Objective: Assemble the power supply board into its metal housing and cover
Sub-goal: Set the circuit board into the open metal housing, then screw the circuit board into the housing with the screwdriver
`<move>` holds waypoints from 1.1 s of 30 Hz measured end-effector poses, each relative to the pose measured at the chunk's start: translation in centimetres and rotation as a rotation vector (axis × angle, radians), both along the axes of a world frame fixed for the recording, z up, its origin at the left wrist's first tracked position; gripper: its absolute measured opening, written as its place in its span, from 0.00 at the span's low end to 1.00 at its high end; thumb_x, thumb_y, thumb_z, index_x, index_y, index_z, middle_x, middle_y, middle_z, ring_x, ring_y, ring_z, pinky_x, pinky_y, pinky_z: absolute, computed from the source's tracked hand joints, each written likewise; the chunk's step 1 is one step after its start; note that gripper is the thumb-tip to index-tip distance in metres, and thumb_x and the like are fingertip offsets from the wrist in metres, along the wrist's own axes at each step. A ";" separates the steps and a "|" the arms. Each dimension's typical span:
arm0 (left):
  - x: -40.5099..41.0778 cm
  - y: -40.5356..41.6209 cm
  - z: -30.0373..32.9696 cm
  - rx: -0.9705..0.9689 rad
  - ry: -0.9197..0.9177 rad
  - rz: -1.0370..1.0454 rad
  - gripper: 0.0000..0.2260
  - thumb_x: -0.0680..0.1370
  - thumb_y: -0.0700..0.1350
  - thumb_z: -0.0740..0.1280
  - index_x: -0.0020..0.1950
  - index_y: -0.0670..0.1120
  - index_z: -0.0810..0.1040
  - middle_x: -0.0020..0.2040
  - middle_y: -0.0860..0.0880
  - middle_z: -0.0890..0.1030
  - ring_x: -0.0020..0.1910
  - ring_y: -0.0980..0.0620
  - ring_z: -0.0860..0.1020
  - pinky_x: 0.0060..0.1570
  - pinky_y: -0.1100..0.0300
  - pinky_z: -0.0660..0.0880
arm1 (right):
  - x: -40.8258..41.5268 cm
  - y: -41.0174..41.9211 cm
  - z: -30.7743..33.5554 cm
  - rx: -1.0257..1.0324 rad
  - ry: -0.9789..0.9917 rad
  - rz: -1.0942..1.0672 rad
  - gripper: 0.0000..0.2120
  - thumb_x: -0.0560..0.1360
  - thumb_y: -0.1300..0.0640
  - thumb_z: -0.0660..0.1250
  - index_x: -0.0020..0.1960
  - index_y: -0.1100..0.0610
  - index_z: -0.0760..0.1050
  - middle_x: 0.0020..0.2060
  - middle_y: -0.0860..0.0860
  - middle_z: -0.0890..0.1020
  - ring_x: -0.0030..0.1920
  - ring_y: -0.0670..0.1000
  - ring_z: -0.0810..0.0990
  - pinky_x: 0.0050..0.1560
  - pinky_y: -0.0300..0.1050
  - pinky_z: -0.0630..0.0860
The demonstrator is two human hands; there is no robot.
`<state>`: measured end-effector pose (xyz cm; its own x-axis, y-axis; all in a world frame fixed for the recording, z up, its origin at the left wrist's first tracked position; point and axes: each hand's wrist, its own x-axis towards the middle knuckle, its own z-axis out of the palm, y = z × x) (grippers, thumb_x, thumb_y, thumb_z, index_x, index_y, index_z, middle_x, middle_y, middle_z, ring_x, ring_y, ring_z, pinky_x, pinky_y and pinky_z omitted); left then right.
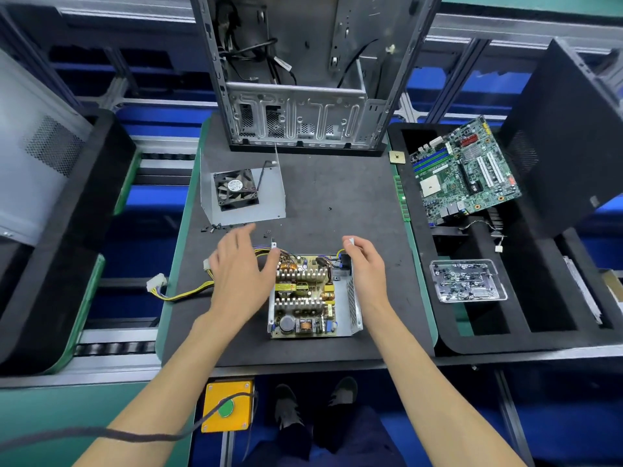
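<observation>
Left hand spread wide and right hand loosely curled flanked the power supply board as it sat in its metal housing near the front edge of the work mat.

The left thumb rested at the board's far left corner beside the cable bundle; whether the right fingers pinched anything could not be told. The board appeared to be seated or nearly so, so the step was judged to be aligning it before fastening. Next would come screws, then the cover, which lay toward the mat's far left with the fan on it. Loose screws were scattered between cover and hands. A computer chassis stood at the mat's far edge; a motherboard and a parts tray sat off to the right. The trailing cables, draped over the mat's left edge, could snag the closing cover.
</observation>
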<state>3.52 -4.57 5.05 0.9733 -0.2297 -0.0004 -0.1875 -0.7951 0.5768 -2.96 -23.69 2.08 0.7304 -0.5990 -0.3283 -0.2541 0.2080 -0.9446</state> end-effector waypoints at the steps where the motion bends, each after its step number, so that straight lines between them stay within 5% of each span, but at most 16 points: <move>1: -0.3 -0.1 -0.5 -0.027 0.048 -0.010 0.23 0.83 0.53 0.62 0.75 0.44 0.66 0.73 0.46 0.70 0.74 0.47 0.63 0.71 0.48 0.57 | 0.0 0.0 0.0 -0.011 0.002 -0.001 0.04 0.82 0.54 0.68 0.54 0.50 0.81 0.50 0.45 0.83 0.47 0.36 0.80 0.46 0.26 0.72; 4: -1.0 -0.9 -1.5 -0.103 0.096 -0.011 0.19 0.85 0.53 0.56 0.73 0.46 0.69 0.71 0.48 0.73 0.73 0.49 0.66 0.71 0.50 0.57 | -0.1 -0.1 -0.1 -0.033 0.015 -0.013 0.04 0.82 0.55 0.67 0.55 0.51 0.81 0.49 0.46 0.82 0.43 0.33 0.79 0.43 0.25 0.72; 13: -0.7 -0.7 -1.3 -0.043 0.104 -0.016 0.18 0.84 0.55 0.56 0.70 0.49 0.72 0.67 0.47 0.75 0.68 0.47 0.70 0.67 0.47 0.60 | -0.4 -1.6 1.9 -0.275 0.041 0.129 0.06 0.83 0.55 0.65 0.57 0.50 0.79 0.56 0.48 0.81 0.57 0.42 0.79 0.51 0.31 0.71; 19: -2.2 2.5 0.9 -0.115 -0.069 0.039 0.13 0.84 0.50 0.61 0.66 0.50 0.75 0.66 0.51 0.75 0.67 0.50 0.69 0.64 0.55 0.56 | -0.8 -1.3 5.5 -0.484 -0.097 0.161 0.05 0.83 0.55 0.65 0.55 0.49 0.80 0.55 0.46 0.81 0.57 0.39 0.77 0.54 0.27 0.68; 23: -5.1 5.9 2.9 -0.170 -0.157 0.155 0.09 0.82 0.48 0.62 0.59 0.50 0.80 0.58 0.54 0.78 0.57 0.53 0.73 0.62 0.53 0.63 | -1.2 2.2 7.6 -0.447 -0.204 0.290 0.05 0.83 0.56 0.65 0.54 0.51 0.81 0.53 0.47 0.82 0.57 0.45 0.79 0.59 0.36 0.73; 26: -8.4 9.3 3.8 -0.221 -0.170 0.238 0.07 0.82 0.43 0.64 0.56 0.49 0.81 0.53 0.55 0.78 0.50 0.56 0.73 0.58 0.53 0.70 | -1.9 6.1 8.4 -0.369 -0.263 0.410 0.05 0.82 0.56 0.66 0.52 0.49 0.81 0.51 0.47 0.83 0.52 0.43 0.80 0.52 0.31 0.73; 30: -13.8 15.0 3.9 -0.244 -0.099 0.409 0.08 0.82 0.41 0.62 0.53 0.50 0.81 0.50 0.54 0.79 0.44 0.61 0.74 0.45 0.72 0.68 | -3.5 12.2 8.3 -0.308 -0.317 0.608 0.05 0.82 0.59 0.66 0.52 0.53 0.81 0.47 0.46 0.84 0.46 0.39 0.80 0.47 0.28 0.71; 33: -18.1 19.3 3.5 -0.229 -0.055 0.548 0.10 0.82 0.41 0.61 0.53 0.51 0.81 0.49 0.55 0.80 0.43 0.62 0.74 0.44 0.65 0.66 | -5.3 16.9 7.5 -0.275 -0.322 0.769 0.05 0.81 0.60 0.67 0.52 0.53 0.81 0.46 0.45 0.84 0.44 0.39 0.79 0.46 0.28 0.71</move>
<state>-14.55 14.69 8.59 0.9472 0.3178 0.0435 0.1809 -0.6412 0.7458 -8.30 -6.77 9.62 0.9965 0.0695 0.0466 0.0570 -0.1573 -0.9859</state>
